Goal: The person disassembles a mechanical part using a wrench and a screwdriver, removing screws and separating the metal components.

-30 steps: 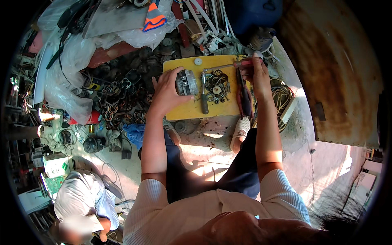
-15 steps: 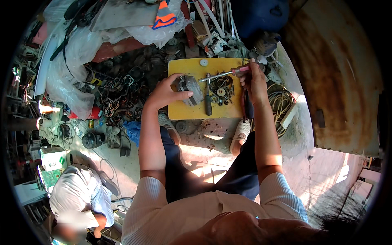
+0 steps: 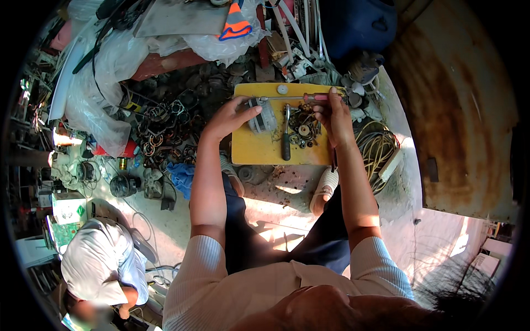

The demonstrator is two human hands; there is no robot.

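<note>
My left hand (image 3: 227, 118) is closed around a small grey motor (image 3: 261, 118) at the left part of a yellow board (image 3: 248, 151). In my right hand (image 3: 335, 119) is a screwdriver with a pinkish-red handle (image 3: 316, 97). Its long shaft points left, and the tip reaches the motor's upper edge; I cannot tell whether it sits on a screw. Between my hands, a ratchet wrench (image 3: 286, 144) with a dark grip lies beside a heap of small nuts, washers and other metal parts (image 3: 304, 131). A white round disc (image 3: 282, 89) rests near the board's far edge.
Left of the board spreads a pile of motor parts (image 3: 165, 121), with clear plastic sheeting (image 3: 110, 127) over its far side. A wire coil (image 3: 378, 149) lies to the right, near a rusty panel (image 3: 458, 110). Another person (image 3: 99, 265) crouches at lower left. A blue container (image 3: 353, 27) stands behind.
The screwdriver has turned from slanting to nearly level, its tip now at the motor's upper edge. My right hand has shifted slightly left. The motor stays in my left hand.
</note>
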